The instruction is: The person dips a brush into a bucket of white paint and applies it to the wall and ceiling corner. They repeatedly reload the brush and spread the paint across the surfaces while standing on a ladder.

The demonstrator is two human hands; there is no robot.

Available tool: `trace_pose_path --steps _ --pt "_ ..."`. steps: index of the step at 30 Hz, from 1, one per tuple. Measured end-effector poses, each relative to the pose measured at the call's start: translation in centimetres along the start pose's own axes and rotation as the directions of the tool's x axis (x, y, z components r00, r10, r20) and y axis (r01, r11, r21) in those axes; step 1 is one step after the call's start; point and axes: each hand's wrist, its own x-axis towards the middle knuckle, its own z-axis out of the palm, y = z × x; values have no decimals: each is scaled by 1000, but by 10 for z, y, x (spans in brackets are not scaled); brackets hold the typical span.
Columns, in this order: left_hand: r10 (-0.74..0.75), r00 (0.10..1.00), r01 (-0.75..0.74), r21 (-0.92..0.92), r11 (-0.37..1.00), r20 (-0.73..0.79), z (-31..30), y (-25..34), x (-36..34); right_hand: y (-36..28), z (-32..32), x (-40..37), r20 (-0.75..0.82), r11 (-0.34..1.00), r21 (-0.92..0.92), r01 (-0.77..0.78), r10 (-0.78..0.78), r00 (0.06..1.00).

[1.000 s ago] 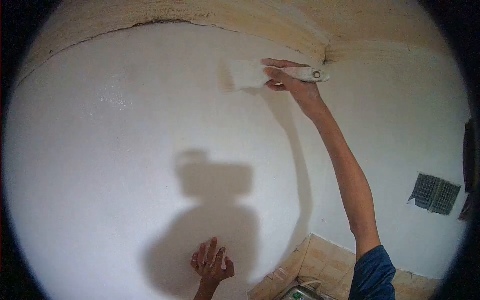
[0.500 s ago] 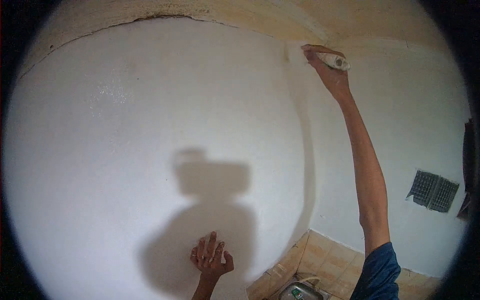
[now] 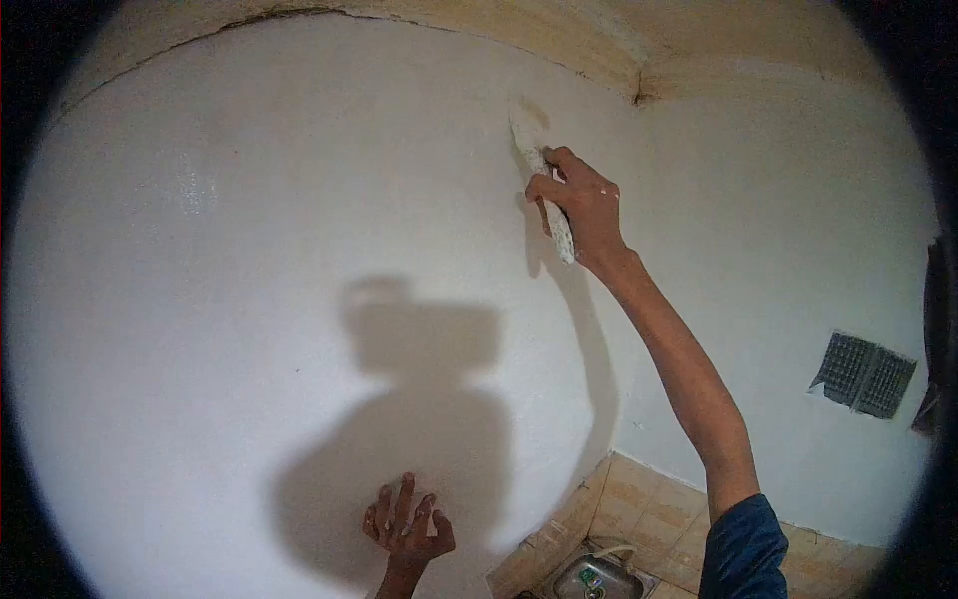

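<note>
My right hand is closed around the handle of a paint-smeared paintbrush, held against the upper part of the white wall. The brush's tip points up and to the left, touching or very near the wall beside a small yellowish patch. White flecks mark the knuckles of this hand. Low on the same wall, my left hand rests with its fingers spread and holds nothing. White specks are on its fingers too.
A stained yellowish ceiling edge with a dark crack runs above. On the right wall is a dark mesh vent, with dark cloth beyond it. Beige tiles and a metal sink lie below.
My right hand and the paintbrush have moved left and down from the wall corner. The brush now points up-left. My left hand stays on the wall, slightly lower in view.
</note>
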Motion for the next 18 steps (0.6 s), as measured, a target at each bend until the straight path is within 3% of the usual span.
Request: trace_pose_path --steps 11,14,18 --pt "-3 1000 3 30 1000 2 4 -2 -1 -25 -24 -7 264 994 -15 109 -102 959" --pt "3 1000 -3 38 999 2 9 -6 2 -30 -21 -15 249 981 -27 191 -179 952" --pt "-1 1000 1 29 1000 0 15 -7 8 -33 -18 -37 285 988 -6 153 -145 948"
